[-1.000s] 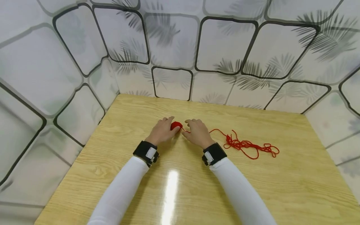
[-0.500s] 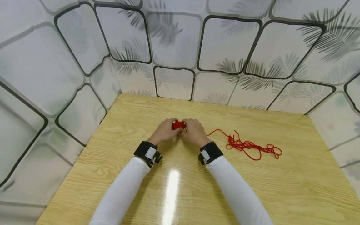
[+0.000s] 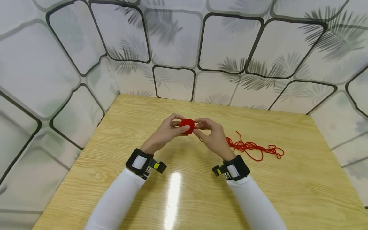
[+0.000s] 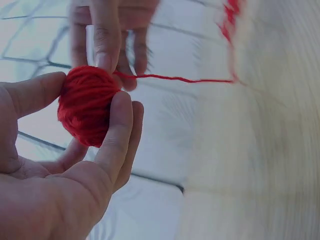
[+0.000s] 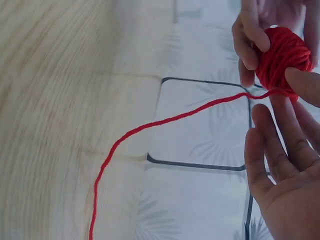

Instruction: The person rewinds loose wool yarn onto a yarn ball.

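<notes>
A small wound ball of red yarn (image 3: pixel 188 122) is held above the table between both hands. My left hand (image 3: pixel 164 131) grips it from the left, thumb on the near side and fingers curled round it; the left wrist view shows the ball (image 4: pixel 86 107) between thumb and fingertips. From the right, my right hand (image 3: pixel 214 136) pinches the ball's edge with thumb and fingers. In the right wrist view, a single yarn strand (image 5: pixel 172 119) leaves the ball beside that thumb, sags and runs out of the bottom edge.
A loose tangle of red yarn (image 3: pixel 250 147) lies on the wooden table (image 3: pixel 287 185) to the right of the hands. Patterned fabric walls (image 3: pixel 230 44) stand behind the table and along its left side. Each wrist wears a black strap (image 3: pixel 139 163).
A second ago the right hand was apart from the ball on the table. It came in to the ball, and both hands then lifted it toward the camera.
</notes>
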The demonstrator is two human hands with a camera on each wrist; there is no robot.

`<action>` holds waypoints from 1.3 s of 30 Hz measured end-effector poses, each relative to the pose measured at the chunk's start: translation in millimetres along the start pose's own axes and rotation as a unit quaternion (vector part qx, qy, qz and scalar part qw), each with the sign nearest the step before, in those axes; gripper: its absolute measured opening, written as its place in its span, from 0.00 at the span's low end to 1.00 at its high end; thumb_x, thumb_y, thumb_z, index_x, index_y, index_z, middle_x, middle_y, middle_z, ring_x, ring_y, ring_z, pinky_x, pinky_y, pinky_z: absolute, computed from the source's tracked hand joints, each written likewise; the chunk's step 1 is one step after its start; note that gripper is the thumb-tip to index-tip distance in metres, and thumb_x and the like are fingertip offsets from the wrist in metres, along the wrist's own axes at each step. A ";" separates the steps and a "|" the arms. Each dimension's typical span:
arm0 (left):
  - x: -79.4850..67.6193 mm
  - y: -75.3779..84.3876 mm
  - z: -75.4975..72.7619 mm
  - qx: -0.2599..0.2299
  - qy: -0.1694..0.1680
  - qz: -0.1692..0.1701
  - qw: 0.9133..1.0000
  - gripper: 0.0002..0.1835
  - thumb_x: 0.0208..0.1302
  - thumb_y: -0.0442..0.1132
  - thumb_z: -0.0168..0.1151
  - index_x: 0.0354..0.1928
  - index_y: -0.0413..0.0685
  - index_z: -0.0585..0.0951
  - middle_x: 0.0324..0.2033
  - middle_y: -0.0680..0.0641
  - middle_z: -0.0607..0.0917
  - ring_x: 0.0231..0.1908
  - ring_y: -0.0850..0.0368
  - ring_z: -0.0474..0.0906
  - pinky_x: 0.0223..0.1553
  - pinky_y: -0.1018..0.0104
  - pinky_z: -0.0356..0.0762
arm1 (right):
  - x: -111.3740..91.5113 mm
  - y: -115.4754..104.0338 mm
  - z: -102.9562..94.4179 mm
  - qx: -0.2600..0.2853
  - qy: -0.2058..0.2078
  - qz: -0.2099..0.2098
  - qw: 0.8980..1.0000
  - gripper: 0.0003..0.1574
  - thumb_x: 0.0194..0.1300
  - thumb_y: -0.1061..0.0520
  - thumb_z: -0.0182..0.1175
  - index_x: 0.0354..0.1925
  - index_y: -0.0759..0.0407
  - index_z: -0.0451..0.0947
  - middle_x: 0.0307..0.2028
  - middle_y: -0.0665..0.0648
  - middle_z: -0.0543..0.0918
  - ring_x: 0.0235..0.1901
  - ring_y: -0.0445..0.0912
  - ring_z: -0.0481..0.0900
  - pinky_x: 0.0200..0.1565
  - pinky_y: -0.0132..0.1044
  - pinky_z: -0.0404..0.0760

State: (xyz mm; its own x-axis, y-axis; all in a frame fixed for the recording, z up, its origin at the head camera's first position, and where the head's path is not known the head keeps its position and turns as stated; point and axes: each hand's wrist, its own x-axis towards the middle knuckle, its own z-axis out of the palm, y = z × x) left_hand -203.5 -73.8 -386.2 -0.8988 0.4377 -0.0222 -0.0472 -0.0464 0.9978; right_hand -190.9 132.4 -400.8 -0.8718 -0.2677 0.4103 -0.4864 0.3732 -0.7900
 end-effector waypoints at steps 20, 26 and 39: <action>-4.3 10.7 18.7 0.034 0.039 0.120 0.991 0.23 0.62 0.39 0.57 0.60 0.51 0.69 0.54 0.44 0.72 0.51 0.46 0.74 0.48 0.58 0.73 | -31.9 -36.7 -45.9 0.191 -0.001 0.055 0.980 0.12 0.60 0.56 0.59 0.42 0.61 0.76 0.37 0.62 0.76 0.23 0.53 0.74 0.21 0.39 0.71; 0.8 12.3 25.5 -0.019 0.081 0.136 0.987 0.25 0.61 0.37 0.58 0.60 0.47 0.68 0.53 0.39 0.73 0.49 0.44 0.75 0.46 0.57 0.74 | -38.0 -49.4 -36.5 0.193 -0.044 0.040 0.979 0.10 0.60 0.57 0.60 0.40 0.61 0.76 0.35 0.63 0.78 0.25 0.53 0.75 0.31 0.45 0.77; -8.9 34.9 33.3 -0.239 -0.058 0.036 0.969 0.28 0.61 0.42 0.59 0.60 0.37 0.65 0.59 0.36 0.69 0.53 0.46 0.72 0.57 0.53 0.65 | -43.1 -26.5 -25.5 0.282 -0.130 0.150 0.939 0.17 0.59 0.54 0.60 0.42 0.65 0.73 0.35 0.64 0.77 0.30 0.53 0.76 0.38 0.46 0.77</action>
State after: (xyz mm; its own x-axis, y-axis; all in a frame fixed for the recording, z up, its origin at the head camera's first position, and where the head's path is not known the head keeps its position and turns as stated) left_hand -182.6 -49.4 -349.1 -0.8538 0.5143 0.0805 -0.2079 -0.4786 0.8530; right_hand -141.8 156.7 -385.9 -0.8855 -0.4602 0.0643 -0.0499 -0.0434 -0.9978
